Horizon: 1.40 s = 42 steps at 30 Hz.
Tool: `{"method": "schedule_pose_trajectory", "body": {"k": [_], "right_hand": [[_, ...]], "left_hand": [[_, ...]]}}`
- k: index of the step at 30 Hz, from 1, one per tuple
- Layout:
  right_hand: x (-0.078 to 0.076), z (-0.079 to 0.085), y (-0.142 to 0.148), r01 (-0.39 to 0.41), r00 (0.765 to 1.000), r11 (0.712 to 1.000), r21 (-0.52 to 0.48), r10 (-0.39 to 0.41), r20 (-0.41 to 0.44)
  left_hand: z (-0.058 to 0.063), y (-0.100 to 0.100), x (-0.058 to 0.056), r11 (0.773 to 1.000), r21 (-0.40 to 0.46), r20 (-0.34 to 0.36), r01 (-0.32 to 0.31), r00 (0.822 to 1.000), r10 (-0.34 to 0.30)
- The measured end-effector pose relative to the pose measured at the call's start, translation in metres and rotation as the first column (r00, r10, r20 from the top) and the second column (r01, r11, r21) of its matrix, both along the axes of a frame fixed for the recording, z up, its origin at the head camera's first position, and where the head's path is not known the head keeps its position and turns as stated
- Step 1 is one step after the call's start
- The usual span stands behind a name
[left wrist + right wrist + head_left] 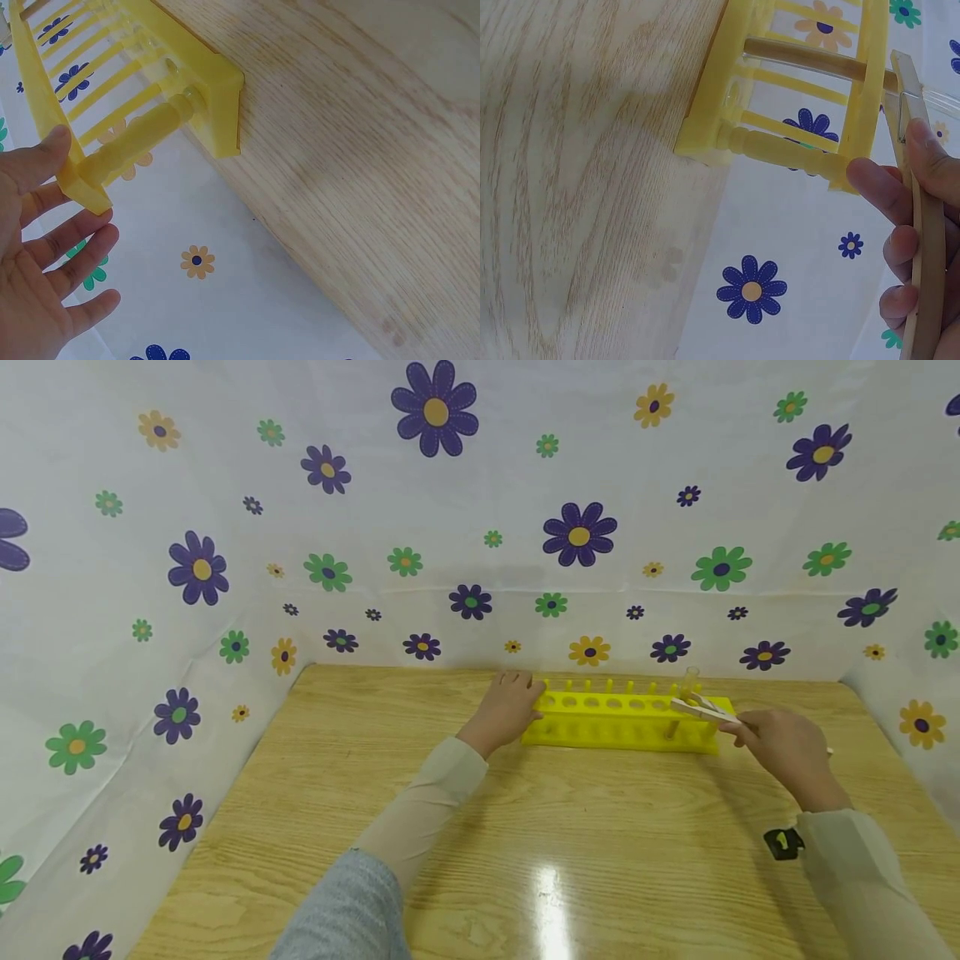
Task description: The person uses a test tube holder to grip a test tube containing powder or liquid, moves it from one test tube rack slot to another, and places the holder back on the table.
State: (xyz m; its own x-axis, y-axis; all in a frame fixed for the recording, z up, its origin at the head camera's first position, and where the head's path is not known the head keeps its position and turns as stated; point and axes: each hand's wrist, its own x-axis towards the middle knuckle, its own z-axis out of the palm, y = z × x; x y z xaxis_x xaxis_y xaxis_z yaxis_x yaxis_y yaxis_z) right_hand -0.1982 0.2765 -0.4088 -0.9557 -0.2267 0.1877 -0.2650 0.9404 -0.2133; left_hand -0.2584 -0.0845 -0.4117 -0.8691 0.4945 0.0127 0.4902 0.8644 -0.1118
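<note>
A yellow test tube rack [615, 739] stands at the back of the table. My left hand [512, 706] grips the left end of its top bar, thumb on one side and fingers on the other in the left wrist view [52, 225]. In my right hand [787, 747] is a wooden test tube clamp [922, 262], the thumb near its metal spring. The clamp's jaws lie around the upper part of a glass test tube [691, 679] at the rack's right end. Brownish contents fill the tube's lower part [802, 58], which reaches down through the rack.
A wooden table [480, 860] carries the rack. Behind and beside it hangs a white cloth [480, 485] with printed flowers, close to the rack's back side. A small black object with a yellow mark [783, 843] sits by the right sleeve.
</note>
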Motion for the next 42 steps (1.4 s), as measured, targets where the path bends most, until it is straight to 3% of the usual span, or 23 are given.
{"method": "schedule_pose_trajectory", "body": {"k": [20,31,42], "right_hand": [[0.012,0.003,0.008,0.023,1.000,0.999,-0.039,-0.023,-0.020],[0.016,0.000,0.017,0.049,0.998,0.997,-0.060,-0.051,-0.031],[0.020,-0.002,0.022,0.032,0.992,0.997,-0.072,-0.040,-0.118]], "left_hand": [[-0.001,-0.001,0.001,0.999,0.039,-0.003,0.002,1.000,-0.002],[-0.004,-0.001,0.000,1.000,0.020,-0.016,0.004,1.000,-0.003],[-0.005,-0.001,-0.002,1.000,0.025,-0.010,0.006,1.000,-0.005]]}}
